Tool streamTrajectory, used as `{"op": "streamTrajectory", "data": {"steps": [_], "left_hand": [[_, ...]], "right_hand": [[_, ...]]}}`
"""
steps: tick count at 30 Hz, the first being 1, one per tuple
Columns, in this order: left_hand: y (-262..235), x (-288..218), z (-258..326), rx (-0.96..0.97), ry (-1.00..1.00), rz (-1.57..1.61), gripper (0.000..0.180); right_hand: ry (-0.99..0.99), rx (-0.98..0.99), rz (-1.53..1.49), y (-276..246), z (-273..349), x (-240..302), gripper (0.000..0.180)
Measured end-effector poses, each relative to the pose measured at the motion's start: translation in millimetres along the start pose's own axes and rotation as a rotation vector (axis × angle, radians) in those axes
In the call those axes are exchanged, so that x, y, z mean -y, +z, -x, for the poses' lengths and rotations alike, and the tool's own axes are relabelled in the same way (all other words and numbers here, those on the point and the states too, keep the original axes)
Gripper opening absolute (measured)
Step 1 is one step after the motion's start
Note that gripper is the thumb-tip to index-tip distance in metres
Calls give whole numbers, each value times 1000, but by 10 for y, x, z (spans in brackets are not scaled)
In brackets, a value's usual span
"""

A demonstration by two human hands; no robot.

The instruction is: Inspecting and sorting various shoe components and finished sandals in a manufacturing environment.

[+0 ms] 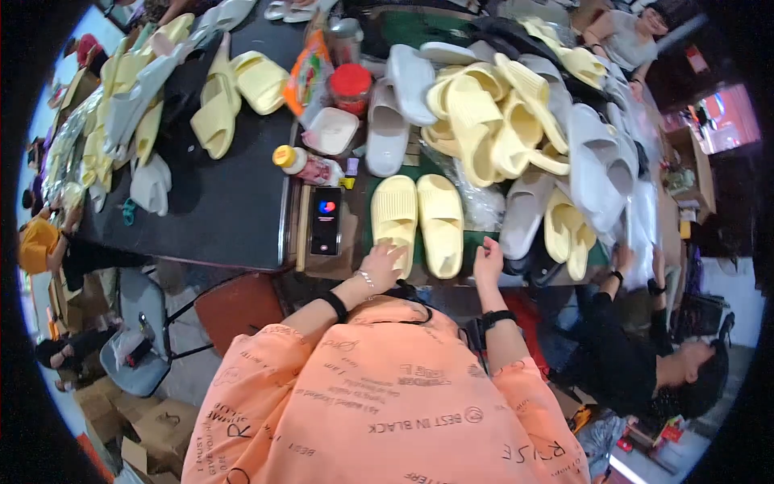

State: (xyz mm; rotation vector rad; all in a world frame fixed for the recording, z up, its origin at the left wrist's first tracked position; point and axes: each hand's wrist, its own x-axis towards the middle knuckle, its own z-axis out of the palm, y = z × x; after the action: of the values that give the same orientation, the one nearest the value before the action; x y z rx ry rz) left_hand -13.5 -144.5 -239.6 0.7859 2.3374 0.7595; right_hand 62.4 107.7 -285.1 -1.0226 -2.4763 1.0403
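A pair of pale yellow slide slippers stands side by side at the table's near edge, toes pointing away from me. My left hand [381,264] lies on the heel end of the left slipper [395,211], its fingers stretched out and apart. The right slipper [441,226] is untouched, between my two hands. Just to its right is my right hand [488,260], raised at the table edge with the fingers curled together. Whether anything small is in those fingers cannot be made out.
A pile of yellow slippers [476,121] and grey slippers [597,157] covers the right side. A phone [326,222], a yellow-capped bottle [306,164] and a red-lidded jar [350,87] sit left of the pair. Beside me at right, a person in black [637,347] works at the table.
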Motion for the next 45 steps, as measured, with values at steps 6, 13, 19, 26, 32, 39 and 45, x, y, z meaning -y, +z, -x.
{"op": "streamTrajectory", "data": {"steps": [6,13,19,26,32,39,45], "left_hand": [[27,-19,1,175,38,-153,57],[13,-70,-67,265,18,-285,59],[91,-87,-81,216,52,-237,58],[106,-11,-22,278,11,-278,59],[68,-25,-87,322,17,-279,57],[-25,-156,-171,407,-54,-300,55],[-86,-302,-224,432,-57,-372,52]], "right_hand": [[-157,3,57,-13,-150,2,30],[-89,-51,9,-29,-408,183,20],[-42,-192,-151,-86,-523,85,9],[90,-85,-320,-227,-305,288,11],[160,-69,-177,-476,56,4,10],[317,31,30,-880,866,-696,16],[487,364,572,-1274,1499,-1229,16]]}}
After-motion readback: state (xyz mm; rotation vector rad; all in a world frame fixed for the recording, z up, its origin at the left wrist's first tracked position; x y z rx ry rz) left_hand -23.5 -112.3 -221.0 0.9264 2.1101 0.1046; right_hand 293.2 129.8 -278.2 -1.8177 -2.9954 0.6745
